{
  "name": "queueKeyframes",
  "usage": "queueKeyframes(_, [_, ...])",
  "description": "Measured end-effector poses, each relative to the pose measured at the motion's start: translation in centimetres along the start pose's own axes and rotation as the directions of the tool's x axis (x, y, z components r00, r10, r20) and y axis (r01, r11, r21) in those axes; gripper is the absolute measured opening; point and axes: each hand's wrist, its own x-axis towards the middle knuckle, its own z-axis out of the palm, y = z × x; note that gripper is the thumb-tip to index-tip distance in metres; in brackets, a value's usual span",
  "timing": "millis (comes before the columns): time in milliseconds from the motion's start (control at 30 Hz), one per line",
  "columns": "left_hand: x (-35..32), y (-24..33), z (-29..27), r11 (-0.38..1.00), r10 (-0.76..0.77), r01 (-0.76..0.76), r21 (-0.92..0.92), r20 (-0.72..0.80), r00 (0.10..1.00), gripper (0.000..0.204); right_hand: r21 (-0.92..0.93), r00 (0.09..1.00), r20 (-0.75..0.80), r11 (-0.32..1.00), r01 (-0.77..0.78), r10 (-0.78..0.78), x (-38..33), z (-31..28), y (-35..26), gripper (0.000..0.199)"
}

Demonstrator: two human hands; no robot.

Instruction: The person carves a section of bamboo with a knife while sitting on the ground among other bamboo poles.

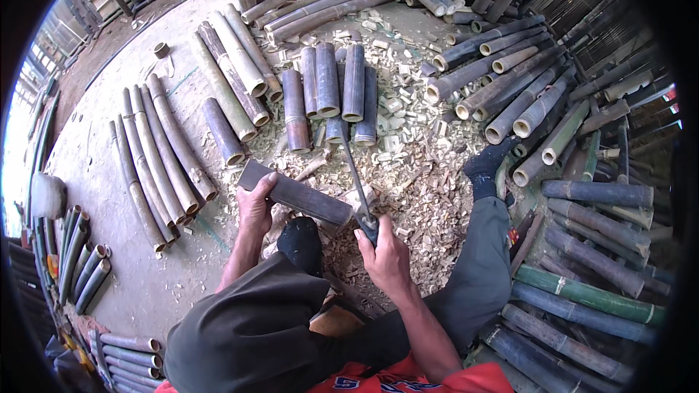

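Note:
My left hand point(255, 196) is closed around the far left end of a short dark bamboo piece point(302, 199), which slants down to the right in front of me. In my right hand point(385, 257) is the dark handle of a long knife point(353, 172), its narrow blade pointing away from me. The blade passes just beyond the right end of the bamboo; whether they touch I cannot tell. A pale block point(362, 199) shows partly behind the blade. Several short cut bamboo tubes point(328, 80) lie together beyond my hands.
Pale wood chips point(408, 196) cover the floor around my feet. Long bamboo poles point(149, 153) lie in rows at the left. Stacked bamboo point(510, 80) crowds the right and far sides, with a green pole point(582, 295) near my right leg. A small bamboo ring point(162, 50) stands far left.

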Motion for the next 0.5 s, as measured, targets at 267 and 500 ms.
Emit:
queueKeyframes(267, [1.0, -0.3, 0.0, 0.998, 0.054, -0.056, 0.015, 0.086, 0.995, 0.043, -0.264, 0.957, 0.218, 0.956, -0.130, 0.190, 0.4, 3.8, 7.6, 0.037])
queueKeyframes(500, [0.1, 0.8, -1.6, 0.998, -0.039, 0.028, 0.060, 0.177, 0.984, 0.044, 0.101, 1.000, 0.001, 0.995, -0.003, 0.003, -1.3, 2.2, 2.4, 0.039])
